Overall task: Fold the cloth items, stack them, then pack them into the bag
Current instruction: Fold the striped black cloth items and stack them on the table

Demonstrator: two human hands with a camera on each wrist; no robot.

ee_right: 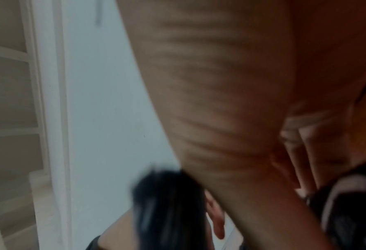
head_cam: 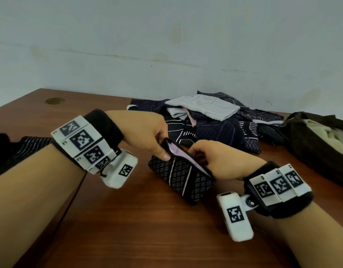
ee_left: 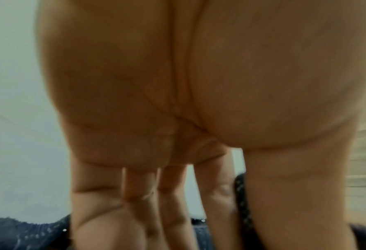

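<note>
Cloth (head_cam: 181, 177), dark with a pale diamond print, folded small, held tilted just above the table (head_cam: 128, 229), nearer than the pile (head_cam: 211, 120). Pinched at its upper left edge by the left hand (head_cam: 147, 134), thumb on the outer face, fingers curled behind. Seen from the left wrist view: fingers (ee_left: 173, 203) reaching down, thumb pressed to a dark fold. Gripped at the right end by the right hand (head_cam: 221, 159), fingers tucked into the fold and hidden there. Right wrist view too blurred to add much beyond dark fabric at the fingertips.

Held by both ends, probably to keep the fold from springing open and to square its edges; pale lining showing along the top lip, so likely one more tuck or press needed. Raised off the table, perhaps for turning or carrying.

Pile of loose dark and pale cloths behind, apparently unfolded. Bag (head_cam: 313, 144) right of the pile, mouth open toward the hands, pale cloth already inside, handy for packing. Striped dark cloth (head_cam: 29, 146) far left of the pile.
</note>
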